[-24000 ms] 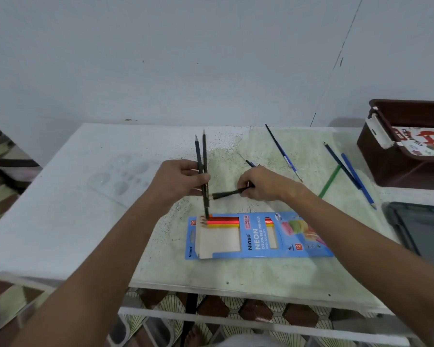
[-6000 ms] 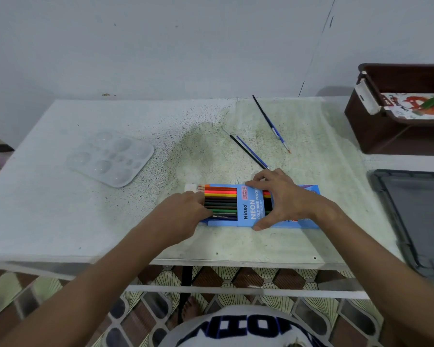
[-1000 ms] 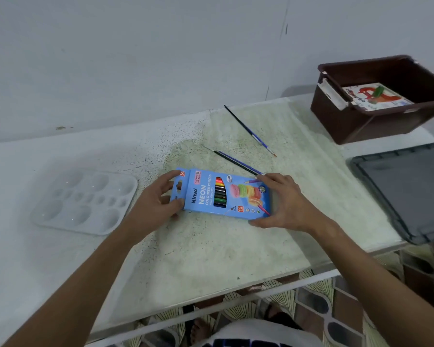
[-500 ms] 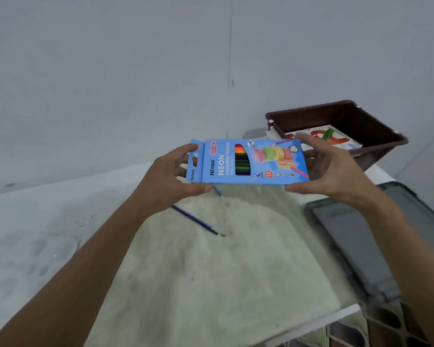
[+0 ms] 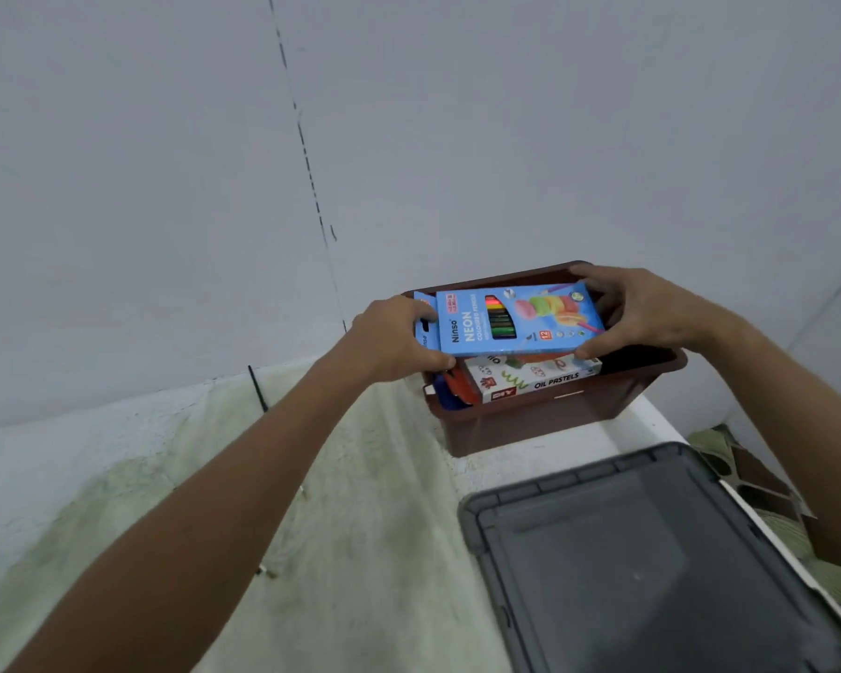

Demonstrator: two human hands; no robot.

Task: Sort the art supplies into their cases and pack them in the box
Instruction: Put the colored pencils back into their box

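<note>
The blue pencil case (image 5: 511,320), a flat box of neon coloured pencils, hangs level just above the brown box (image 5: 545,415) at the table's far right. My left hand (image 5: 394,340) grips its left end and my right hand (image 5: 646,308) grips its right end. Inside the brown box, under the case, lies a white oil pastels box (image 5: 535,378) with a red and blue item (image 5: 452,393) to its left.
A dark grey lid (image 5: 651,565) lies flat on the table in front of the brown box. The pale green-stained table top (image 5: 336,502) stretches left. A thin dark brush tip (image 5: 257,388) shows at the wall. Wall stands close behind the box.
Both hands lifted the closed pencil case off the table and carried it right. It now sits over the brown box, lower than half a second ago.
</note>
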